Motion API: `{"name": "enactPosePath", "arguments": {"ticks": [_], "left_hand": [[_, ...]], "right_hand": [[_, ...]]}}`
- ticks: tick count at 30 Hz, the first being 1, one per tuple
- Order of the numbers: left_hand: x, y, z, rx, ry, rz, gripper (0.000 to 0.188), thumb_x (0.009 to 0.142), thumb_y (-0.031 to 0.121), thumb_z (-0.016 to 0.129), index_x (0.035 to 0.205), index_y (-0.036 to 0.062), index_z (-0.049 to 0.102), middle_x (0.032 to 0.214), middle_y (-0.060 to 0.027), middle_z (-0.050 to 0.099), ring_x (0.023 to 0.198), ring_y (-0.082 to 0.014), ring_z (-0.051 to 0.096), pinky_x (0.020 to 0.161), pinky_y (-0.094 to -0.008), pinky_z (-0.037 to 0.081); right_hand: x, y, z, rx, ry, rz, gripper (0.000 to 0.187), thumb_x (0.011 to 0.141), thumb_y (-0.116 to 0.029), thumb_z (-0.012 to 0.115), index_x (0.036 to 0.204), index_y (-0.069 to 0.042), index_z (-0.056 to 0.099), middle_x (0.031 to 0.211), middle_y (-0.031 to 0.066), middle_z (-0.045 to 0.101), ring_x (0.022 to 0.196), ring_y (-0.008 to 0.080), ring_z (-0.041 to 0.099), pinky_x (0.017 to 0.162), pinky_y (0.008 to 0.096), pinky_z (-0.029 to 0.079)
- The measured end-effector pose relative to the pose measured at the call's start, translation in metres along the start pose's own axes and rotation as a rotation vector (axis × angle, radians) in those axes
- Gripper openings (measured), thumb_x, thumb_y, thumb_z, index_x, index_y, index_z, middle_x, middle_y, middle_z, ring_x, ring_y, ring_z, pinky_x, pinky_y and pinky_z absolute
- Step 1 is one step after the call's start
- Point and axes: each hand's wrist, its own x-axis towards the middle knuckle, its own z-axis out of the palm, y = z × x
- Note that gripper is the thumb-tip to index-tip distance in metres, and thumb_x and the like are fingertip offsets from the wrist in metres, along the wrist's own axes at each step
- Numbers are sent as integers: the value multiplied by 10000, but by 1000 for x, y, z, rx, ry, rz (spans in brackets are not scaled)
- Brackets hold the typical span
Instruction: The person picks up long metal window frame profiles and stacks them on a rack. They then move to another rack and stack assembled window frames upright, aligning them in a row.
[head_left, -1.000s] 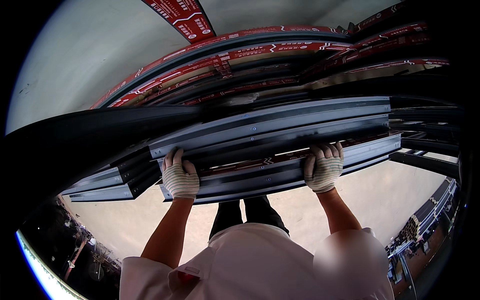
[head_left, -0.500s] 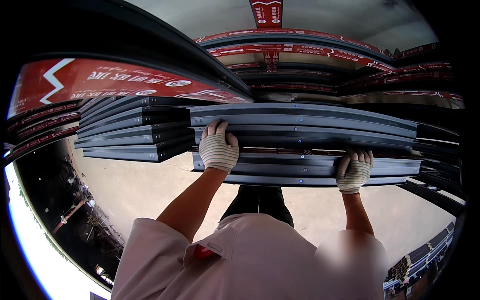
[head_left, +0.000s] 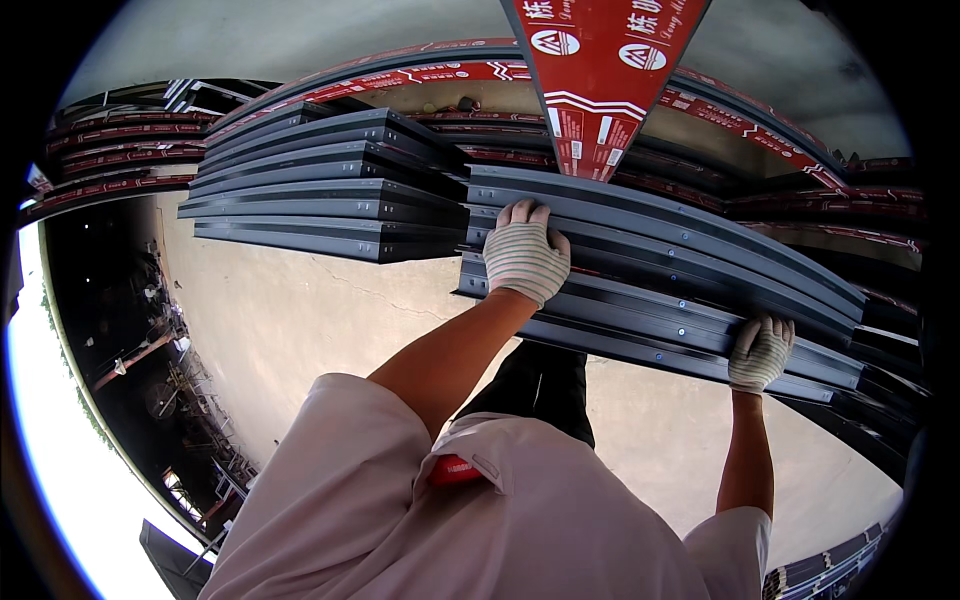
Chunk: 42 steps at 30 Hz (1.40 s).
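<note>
1 broad red-faced beam (head_left: 608, 85) (white zigzag across it) at top centre; pale floor (head_left: 310, 310) below; dark clutter (head_left: 185, 385) leftward.

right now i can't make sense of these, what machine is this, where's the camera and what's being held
No machine: these are a person's own gloved hands. The view comes from a fisheye camera on their head, looking down, so straight edges bend. The left hand lies on a group of grey bars near its left end, and the right hand near its right end. Fingers bend over the bars, but I can't tell how firmly they grip. Further left is a second grey stack. Beyond the bars is a red board; below them, the pale floor shows.
</note>
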Motion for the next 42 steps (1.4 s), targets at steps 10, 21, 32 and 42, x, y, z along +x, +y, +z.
{"name": "enactPosePath", "arguments": {"ticks": [10, 21, 32, 42], "left_hand": [[-4, -8, -3, -25, -36, -66, 331, 786, 224, 584, 1041, 32, 672, 1158, -147, 602, 1113, -327, 553, 917, -459, 470], [-16, -29, -14, -245, -107, 8, 391, 859, 297, 589, 1144, 34, 636, 1150, -145, 616, 1093, -313, 567, 962, -393, 459], [-199, -64, -33, -1102, -545, -149, 182, 796, 59, 669, 973, 101, 651, 878, -43, 646, 776, -192, 604, 670, -297, 501], [-190, -95, 34, -1533, -802, -1083, 519, 879, 438, 668, 1227, 83, 520, 1132, -60, 576, 1055, -223, 587, 872, -365, 488]], "right_hand": [[-14, 0, 13, -97, 48, 95, 279, 932, -218, 496, 1077, -37, 649, 1119, 155, 643, 1088, 347, 568, 1035, 462, 389], [-77, -115, 2, 95, 143, 494, 518, 987, -269, 429, 1397, 43, 371, 1425, 277, 375, 1283, 420, 428, 1060, 438, 396], [-177, -46, 83, 927, 38, 1724, 781, 785, -622, 678, 1347, -124, 463, 1350, 138, 493, 1187, 275, 524, 1008, 461, 426], [-152, -31, 113, 1429, -17, 1743, 444, 916, -521, 569, 1157, -154, 632, 1122, 75, 685, 1035, 263, 640, 957, 444, 490]]}}
